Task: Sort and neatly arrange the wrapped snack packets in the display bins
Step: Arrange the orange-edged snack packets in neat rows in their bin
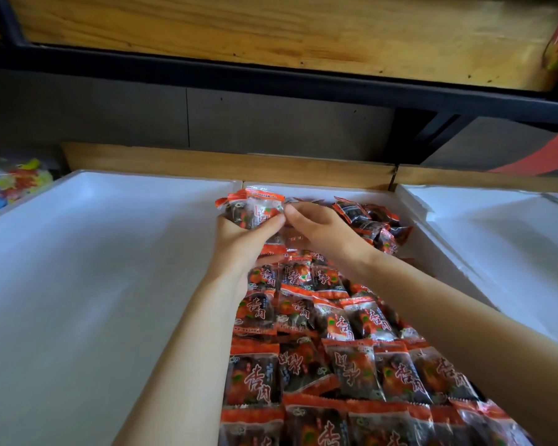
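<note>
While between left hand (239, 241), right hand (318, 230): one packet-bunch (252, 207).

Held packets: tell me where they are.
Head view, centre: the held packets sit in the left hand above the far end of the neat rows in the middle bin, the right hand pinching their right edge.

- A wooden shelf (207, 24) is spanning the top, its grain catching soft light.
- A black metal frame (207, 70) is running along the shelf's lower edge and up its left side.
- A grey panelled wall (110, 114) is standing behind, a vertical seam dividing it.
- A wooden board (207, 162) is lying along the wall's foot.
- A black bracket (432, 130) is slanting down beneath the frame at right.
</note>
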{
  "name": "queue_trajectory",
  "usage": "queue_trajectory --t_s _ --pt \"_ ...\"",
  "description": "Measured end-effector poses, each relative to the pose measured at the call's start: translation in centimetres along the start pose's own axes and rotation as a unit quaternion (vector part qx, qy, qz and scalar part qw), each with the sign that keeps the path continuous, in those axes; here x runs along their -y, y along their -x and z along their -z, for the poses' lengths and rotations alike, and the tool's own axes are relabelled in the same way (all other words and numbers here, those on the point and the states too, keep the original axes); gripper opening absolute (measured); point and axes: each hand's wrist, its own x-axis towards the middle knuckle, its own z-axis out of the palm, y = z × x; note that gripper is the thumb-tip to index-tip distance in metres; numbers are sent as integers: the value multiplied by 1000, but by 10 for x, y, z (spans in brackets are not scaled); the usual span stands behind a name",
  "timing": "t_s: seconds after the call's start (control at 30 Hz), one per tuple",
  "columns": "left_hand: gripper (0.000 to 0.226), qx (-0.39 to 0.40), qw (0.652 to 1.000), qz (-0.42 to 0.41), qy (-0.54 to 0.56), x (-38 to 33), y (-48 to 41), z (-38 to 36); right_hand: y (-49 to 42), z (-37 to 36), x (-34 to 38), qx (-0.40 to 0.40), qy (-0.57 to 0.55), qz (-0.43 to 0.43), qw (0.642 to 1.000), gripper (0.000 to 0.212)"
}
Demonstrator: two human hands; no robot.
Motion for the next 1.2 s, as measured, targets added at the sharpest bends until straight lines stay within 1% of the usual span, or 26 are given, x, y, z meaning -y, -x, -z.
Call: queue_trajectory --t_s 0.07,0.13,0.2,0.27,0.33,0.4,0.47,0.53,0.6,0.63,0.7,0.73,0.77,0.8,0.83,0.87,0.9,0.93,1.0,1.03,1.13,1.2 --pt "8 -4 1000 -4 -2 -1 3 -2 3 0 3 32 -24 -15 999 29" --pt "21 -15 1000 8 -5 -2 4 -4 4 0 2 29 5 -13 999 33" --pt "29 -23 999 21 -10 -1 5 -4 5 -3 0 5 64 -7 998 41" --pt "36 -26 999 28 -13 0 4 -4 5 -7 0 -19 97 -10 995 47" --pt "35 -22 999 44 -13 0 2 -3 5 -10 -3 -36 93 2 995 44" --pt "28 -14 998 55 -16 1 0 -1 6 -11 -5 -53 81 14 995 34" --pt "30 -16 998 51 -28 1 -1 -1 6 -10 -8 -57 48 -3 997 23" --pt "38 -18 998 45 -32 0 0 -2 5 -6 -10 -31 -30 -41 998 16" --pt "46 -21 999 45 -21 -1 0 -3 3 0 -11 -12 -115 -71 991 14" --pt "42 -27 999 40 -8 -2 0 -3 2 3 -12 -10 -157 -80 984 13" --pt "27 -54 998 17 18 -3 -3 -2 -1 11 -10 -22 -233 -92 968 8" --pt "26 -68 997 6 26 -4 -4 -1 -4 16 -8 -38 -250 -94 963 7" --pt "30 -81 996 -4 30 -5 -5 0 -8 21 -8 -62 -248 -97 962 6" --pt "34 -91 995 -15 31 -6 -6 2 -11 25 -7 -91 -227 -95 965 6" --pt "38 -101 994 -24 30 -8 -7 3 -16 29 -9 -118 -178 -89 973 6" --pt "40 -111 993 -30 31 -8 -8 5 -21 32 -12 -138 -111 -83 981 7" --pt "40 -119 992 -33 36 -9 -9 7 -27 34 -17 -149 -25 -68 986 14" --pt "40 -126 991 -33 43 -9 -11 9 -31 34 -22 -143 66 -47 986 21" --pt "41 -133 990 -31 37 -8 -13 11 -40 31 -29 -96 221 2 971 25" --pt "41 -134 990 -30 30 -7 -14 11 -44 27 -30 -66 266 15 962 24" --pt "40 -134 990 -23 22 -6 -14 10 -60 13 -37 40 338 14 940 20" --pt "39 -131 991 -21 20 -6 -14 9 -68 2 -40 113 358 3 927 11"
